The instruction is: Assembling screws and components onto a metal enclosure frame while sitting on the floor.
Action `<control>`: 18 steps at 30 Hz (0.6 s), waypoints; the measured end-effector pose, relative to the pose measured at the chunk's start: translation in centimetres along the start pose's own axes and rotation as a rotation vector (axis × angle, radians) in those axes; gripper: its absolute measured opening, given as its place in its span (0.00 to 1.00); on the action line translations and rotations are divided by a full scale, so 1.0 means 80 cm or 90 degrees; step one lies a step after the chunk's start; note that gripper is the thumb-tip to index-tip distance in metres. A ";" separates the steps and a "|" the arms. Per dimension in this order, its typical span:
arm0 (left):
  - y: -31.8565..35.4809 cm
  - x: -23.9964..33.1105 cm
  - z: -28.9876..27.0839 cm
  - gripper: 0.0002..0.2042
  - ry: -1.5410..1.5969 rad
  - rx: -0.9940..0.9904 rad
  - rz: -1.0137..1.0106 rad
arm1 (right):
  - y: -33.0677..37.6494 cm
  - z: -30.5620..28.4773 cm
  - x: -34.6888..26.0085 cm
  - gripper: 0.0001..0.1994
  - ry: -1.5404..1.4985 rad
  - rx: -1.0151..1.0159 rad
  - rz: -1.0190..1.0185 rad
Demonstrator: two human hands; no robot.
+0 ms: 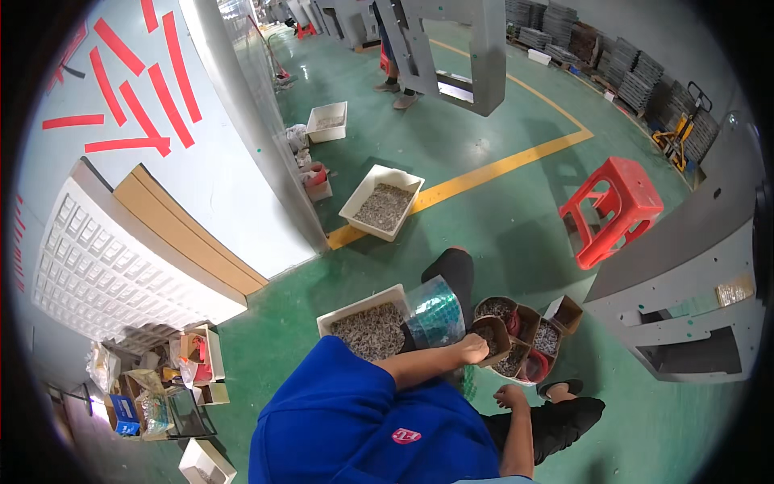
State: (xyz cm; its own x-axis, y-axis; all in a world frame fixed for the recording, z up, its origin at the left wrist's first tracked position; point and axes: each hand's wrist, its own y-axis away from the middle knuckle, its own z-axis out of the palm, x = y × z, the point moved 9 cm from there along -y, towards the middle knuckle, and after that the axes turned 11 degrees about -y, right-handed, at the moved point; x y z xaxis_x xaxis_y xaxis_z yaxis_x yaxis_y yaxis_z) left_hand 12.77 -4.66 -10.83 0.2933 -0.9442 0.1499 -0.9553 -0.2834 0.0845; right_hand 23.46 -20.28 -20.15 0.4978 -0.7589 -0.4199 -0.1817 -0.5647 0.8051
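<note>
My left hand (472,349), its fingers curled in, is at the rim of a small brown box (493,332) with dark small parts inside. What those fingers hold, if anything, is hidden. Lower down, my right hand (509,396) is closed above my right leg, its contents too small to make out. Near both hands stands a cluster of small containers (547,337) with grey and dark small parts. A red tub (534,367) sits among them. By my left leg is a curved, clear plastic sheet or container (436,311), beside a white bin (329,321) full of small metal-looking parts.
Another white bin (351,208) of small parts stands ahead, with a third bin (326,123) farther off. A red plastic stool (619,202) is at right, near a grey metal panel (685,323). Boxes and bags (145,395) crowd the left. A person's legs (391,73) show behind a hanging grey panel (488,60).
</note>
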 end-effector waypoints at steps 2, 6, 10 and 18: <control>0.002 -0.001 0.006 0.10 -0.005 -0.012 -0.007 | 0.000 0.006 -0.010 0.11 0.021 -0.014 -0.008; 0.001 0.001 0.000 0.11 0.018 -0.035 -0.006 | 0.000 0.011 -0.014 0.11 0.050 -0.016 -0.024; 0.002 -0.001 -0.005 0.11 0.022 -0.058 -0.046 | 0.004 0.010 -0.017 0.11 0.065 -0.014 -0.020; 0.003 0.013 -0.028 0.09 -0.013 -0.112 -0.009 | 0.003 0.010 -0.016 0.11 0.063 -0.016 -0.005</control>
State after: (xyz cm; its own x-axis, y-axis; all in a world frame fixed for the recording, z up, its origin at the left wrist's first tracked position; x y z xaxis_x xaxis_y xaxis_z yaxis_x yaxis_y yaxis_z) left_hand 12.91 -5.31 -8.44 0.3049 -0.9438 0.1278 -0.9291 -0.2653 0.2575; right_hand 22.12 -19.70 -19.72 0.5805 -0.7182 -0.3838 -0.1566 -0.5610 0.8129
